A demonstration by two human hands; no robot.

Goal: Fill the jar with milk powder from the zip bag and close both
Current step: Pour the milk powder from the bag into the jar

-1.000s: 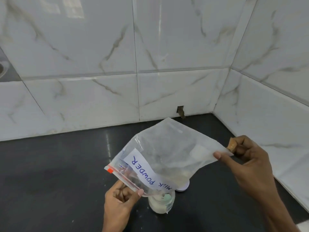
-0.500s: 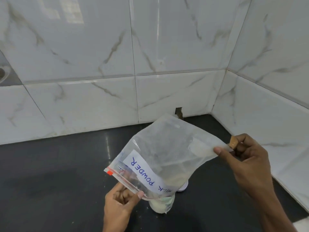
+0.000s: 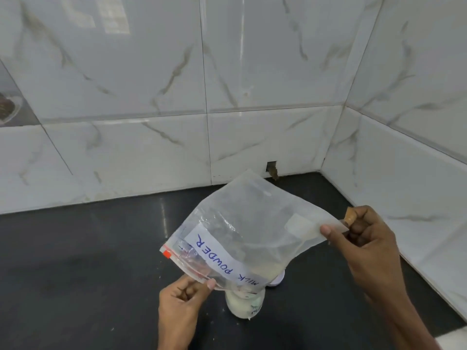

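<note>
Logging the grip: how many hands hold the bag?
2. The left hand pinches the clear plastic zip bag at its mouth, low centre; the right hand pinches its raised bottom corner.

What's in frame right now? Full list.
zip bag: 1, clear with a red zip strip, held tilted, mouth down over the jar
label: 1, white, blue "MILK POWDER", on the bag
jar: 1, clear, white powder inside, on the counter
round piece: 1, white, likely the lid, behind the jar, mostly hidden
counter: 1, black
wall tiles: several, white marble, behind and right
left hand: pinches the zip edge
right hand: pinches the bottom corner
</note>
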